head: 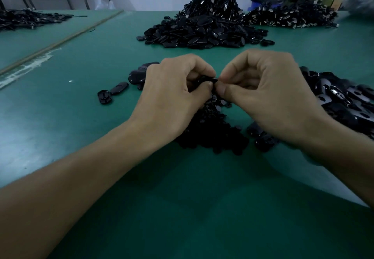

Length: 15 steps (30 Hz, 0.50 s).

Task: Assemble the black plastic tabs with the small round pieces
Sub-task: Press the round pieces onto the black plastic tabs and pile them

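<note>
Head view | black tab point(211, 79) pinched between left hand point(174, 88) and right hand point(269, 88), fingertips meeting on it above the table point(81, 117) | round pieces point(212, 129) heaped just below the grip | tabs pile point(344, 101) right of it | few tabs point(113, 92) left | big heap point(202, 30) well beyond

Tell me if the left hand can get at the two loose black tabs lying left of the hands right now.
Probably not at once: the left hand is pinched with the right hand on a black tab. Once it lets go, likely yes: the two loose tabs lie on bare green table on its own side, nothing between.
</note>
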{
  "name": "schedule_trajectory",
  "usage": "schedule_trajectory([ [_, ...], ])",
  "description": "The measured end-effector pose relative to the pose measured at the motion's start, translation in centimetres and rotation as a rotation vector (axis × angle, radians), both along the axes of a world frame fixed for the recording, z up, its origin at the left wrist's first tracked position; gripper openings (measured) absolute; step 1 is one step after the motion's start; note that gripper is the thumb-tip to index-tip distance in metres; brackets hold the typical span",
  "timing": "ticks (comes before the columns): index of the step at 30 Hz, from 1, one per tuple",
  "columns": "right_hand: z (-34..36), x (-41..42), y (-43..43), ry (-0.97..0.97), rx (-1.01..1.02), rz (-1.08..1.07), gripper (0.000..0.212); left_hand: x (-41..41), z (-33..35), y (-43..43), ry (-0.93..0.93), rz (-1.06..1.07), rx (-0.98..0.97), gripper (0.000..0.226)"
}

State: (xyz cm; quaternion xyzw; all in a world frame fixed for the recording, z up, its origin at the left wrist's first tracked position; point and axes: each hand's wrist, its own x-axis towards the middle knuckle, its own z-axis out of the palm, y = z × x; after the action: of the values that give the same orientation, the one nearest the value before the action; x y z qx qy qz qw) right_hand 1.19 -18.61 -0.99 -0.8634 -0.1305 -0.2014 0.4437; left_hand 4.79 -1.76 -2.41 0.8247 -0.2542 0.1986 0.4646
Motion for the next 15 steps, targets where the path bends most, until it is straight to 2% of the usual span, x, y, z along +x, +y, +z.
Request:
schedule_trajectory([
  [4,-0.3,0.6,-0.7,-0.033,-0.071,-0.054,0.014,-0.1,0.1,-0.1,0.109,-0.099,-0.079,0.015],
  [10,-0.4,1.1,-1.1,0.078,0.036,0.103,0.014,0.1,0.5,0.5,0.3,-0.193,-0.182,0.02],
  [15,-0.1,1.0,-1.3,0.089,0.082,0.102,0.007,-0.1,0.7,0.4,0.311,-0.177,-0.27,0.02],
])
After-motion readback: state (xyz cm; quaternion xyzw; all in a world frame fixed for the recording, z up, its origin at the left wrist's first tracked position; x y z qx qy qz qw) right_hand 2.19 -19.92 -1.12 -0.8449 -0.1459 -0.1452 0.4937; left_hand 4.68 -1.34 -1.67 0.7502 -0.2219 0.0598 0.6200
